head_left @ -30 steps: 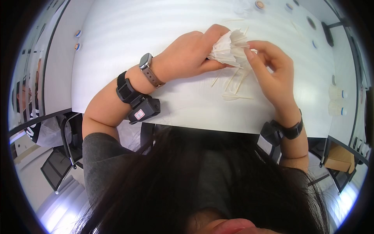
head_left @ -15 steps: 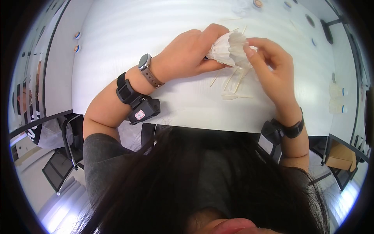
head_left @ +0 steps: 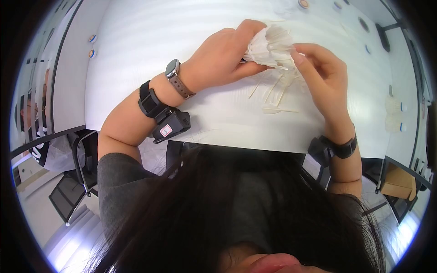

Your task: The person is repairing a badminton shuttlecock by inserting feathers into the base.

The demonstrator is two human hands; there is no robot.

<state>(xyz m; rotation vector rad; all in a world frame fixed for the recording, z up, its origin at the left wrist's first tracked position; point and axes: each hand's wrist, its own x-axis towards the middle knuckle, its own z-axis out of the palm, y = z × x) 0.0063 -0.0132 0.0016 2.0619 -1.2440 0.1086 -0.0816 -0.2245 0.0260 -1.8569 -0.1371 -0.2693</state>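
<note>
A white feather shuttlecock (head_left: 266,47) is held above the table, its feathered opening facing right. My left hand (head_left: 223,57) is wrapped round its base, thumb and fingers on either side. At the feathers' right edge my right hand (head_left: 321,75) pinches a thin white feather shaft (head_left: 290,48) between thumb and forefinger. Several loose feathers (head_left: 275,93) lie on the white tabletop below the shuttlecock, between the two hands.
Two small round pieces (head_left: 92,38) lie at the table's left edge, another (head_left: 303,4) at the far side. Two whole shuttlecocks (head_left: 393,123) stand at the right. A cardboard box (head_left: 397,182) is below the table (head_left: 236,132) at right. Another person (head_left: 38,150) is partly visible at far left.
The left hand has moved slightly up with the shuttlecock, whose opening has tilted upward. The right hand has shifted slightly right, still pinching at the feathers.
</note>
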